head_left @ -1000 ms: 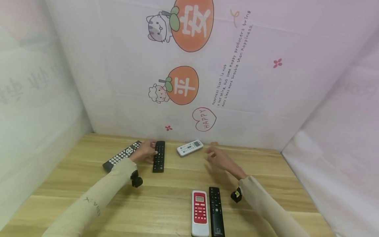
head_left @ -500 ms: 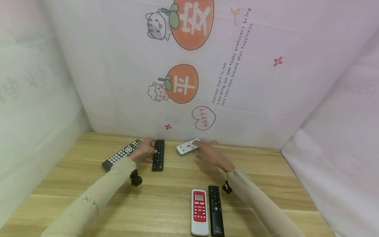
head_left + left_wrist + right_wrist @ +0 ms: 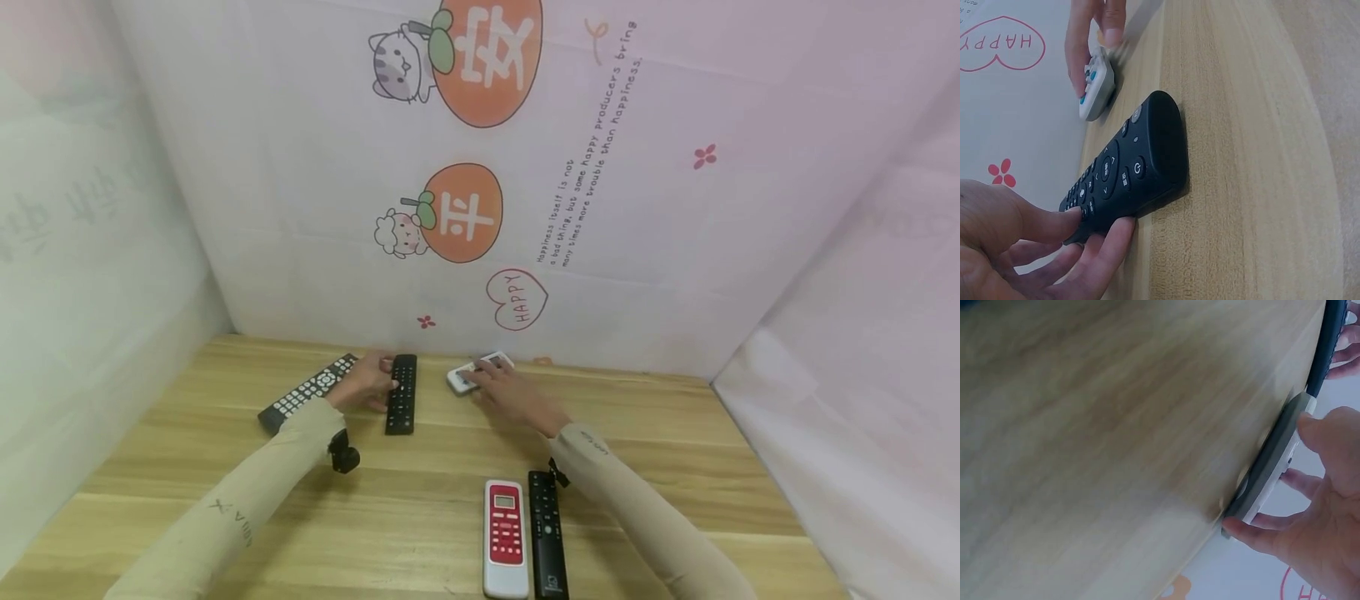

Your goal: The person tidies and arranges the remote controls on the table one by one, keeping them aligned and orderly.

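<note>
My left hand [image 3: 364, 380] holds a slim black remote control [image 3: 402, 404] by its side. The left wrist view shows the thumb on the button face of that black remote [image 3: 1116, 169] and the other fingers along its lower edge. Over a small white remote control [image 3: 455, 382] near the back wall lies my right hand [image 3: 521, 398]. In the right wrist view the hand [image 3: 1322, 500] spans this white remote [image 3: 1272, 456], thumb at one end and a fingertip at the other. Part of its button face is hidden under the fingers.
A dark grey remote with white buttons [image 3: 300, 393] lies slanted beside the left hand, partly covered by it. Nearer the front, a white-and-red remote [image 3: 506, 542] and a long black remote [image 3: 551, 550] lie side by side. The printed cloth wall [image 3: 615, 325] rises behind the wooden table [image 3: 420, 508].
My right hand has moved left from beside the white remote to over it, its fingers now on it. The left hand and the black remote stay in place.
</note>
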Demonstrator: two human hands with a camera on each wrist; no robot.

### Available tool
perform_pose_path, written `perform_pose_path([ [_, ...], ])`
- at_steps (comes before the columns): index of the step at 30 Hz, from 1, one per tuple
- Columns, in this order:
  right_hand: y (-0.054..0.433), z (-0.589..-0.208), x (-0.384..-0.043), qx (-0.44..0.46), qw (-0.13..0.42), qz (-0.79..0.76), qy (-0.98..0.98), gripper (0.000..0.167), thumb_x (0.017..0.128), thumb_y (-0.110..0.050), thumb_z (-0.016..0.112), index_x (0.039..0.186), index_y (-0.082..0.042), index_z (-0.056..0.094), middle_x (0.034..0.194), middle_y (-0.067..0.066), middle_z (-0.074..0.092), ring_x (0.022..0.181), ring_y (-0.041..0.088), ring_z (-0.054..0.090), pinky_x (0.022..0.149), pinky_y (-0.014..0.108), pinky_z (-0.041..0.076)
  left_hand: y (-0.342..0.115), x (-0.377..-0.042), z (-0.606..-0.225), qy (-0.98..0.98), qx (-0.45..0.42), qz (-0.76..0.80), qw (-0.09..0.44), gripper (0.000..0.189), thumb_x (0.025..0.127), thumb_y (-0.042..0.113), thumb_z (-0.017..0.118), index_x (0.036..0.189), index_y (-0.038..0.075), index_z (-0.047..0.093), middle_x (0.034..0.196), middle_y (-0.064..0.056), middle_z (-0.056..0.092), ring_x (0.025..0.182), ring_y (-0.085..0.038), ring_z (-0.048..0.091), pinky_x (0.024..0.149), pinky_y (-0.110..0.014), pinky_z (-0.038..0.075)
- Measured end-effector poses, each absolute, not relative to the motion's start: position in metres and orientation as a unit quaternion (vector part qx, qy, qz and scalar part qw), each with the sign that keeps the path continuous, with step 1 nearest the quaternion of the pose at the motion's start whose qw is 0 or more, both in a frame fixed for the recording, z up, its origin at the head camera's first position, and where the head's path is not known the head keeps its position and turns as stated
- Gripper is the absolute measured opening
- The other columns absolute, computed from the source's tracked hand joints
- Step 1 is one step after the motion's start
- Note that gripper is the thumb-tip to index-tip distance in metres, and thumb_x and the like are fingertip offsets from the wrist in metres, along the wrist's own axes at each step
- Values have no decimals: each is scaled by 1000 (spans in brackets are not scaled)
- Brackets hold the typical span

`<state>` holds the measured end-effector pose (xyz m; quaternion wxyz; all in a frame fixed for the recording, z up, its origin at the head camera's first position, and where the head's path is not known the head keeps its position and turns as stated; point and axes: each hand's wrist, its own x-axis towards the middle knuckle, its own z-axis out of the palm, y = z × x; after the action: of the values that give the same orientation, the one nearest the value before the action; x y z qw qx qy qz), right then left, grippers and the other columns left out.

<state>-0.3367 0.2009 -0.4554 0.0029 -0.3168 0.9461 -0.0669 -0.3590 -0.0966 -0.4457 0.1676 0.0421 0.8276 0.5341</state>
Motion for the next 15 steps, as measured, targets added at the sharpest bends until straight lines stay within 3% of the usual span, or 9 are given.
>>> perform_pose_path([
  [4, 201, -454, -338, -340, -32, -101, 934, 37, 110, -15, 51, 144, -4, 59, 153, 28, 50, 143, 49, 46, 122, 62, 42, -96, -358, -446, 829, 43, 532, 166, 70, 97, -12, 56, 160, -9, 26, 148, -36, 36, 121, -50, 58, 73, -43, 71],
  [7, 200, -453, -341, -335, -61, -144, 929, 21, 109, -10, 53, 119, -1, 69, 125, 21, 66, 119, 35, 61, 106, 49, 57, -96, -358, -446, 830, 43, 532, 166, 70, 97, -12, 56, 160, -8, 26, 149, -36, 36, 122, -50, 58, 72, -43, 71],
  [11, 199, -454, -344, -271, -77, -209, 936, 17, 103, -9, 63, 92, 1, 72, 93, 11, 64, 87, 23, 56, 78, 39, 55, -96, -359, -447, 830, 42, 531, 165, 70, 97, -12, 56, 160, -8, 26, 150, -36, 36, 124, -51, 57, 72, -42, 71],
  [15, 201, -458, -343, -203, -87, -276, 935, 17, 94, -9, 76, 81, 0, 70, 90, 12, 64, 88, 24, 56, 83, 41, 55, -96, -359, -446, 832, 43, 529, 163, 70, 97, -12, 56, 160, -8, 26, 150, -36, 36, 123, -50, 57, 72, -42, 71],
])
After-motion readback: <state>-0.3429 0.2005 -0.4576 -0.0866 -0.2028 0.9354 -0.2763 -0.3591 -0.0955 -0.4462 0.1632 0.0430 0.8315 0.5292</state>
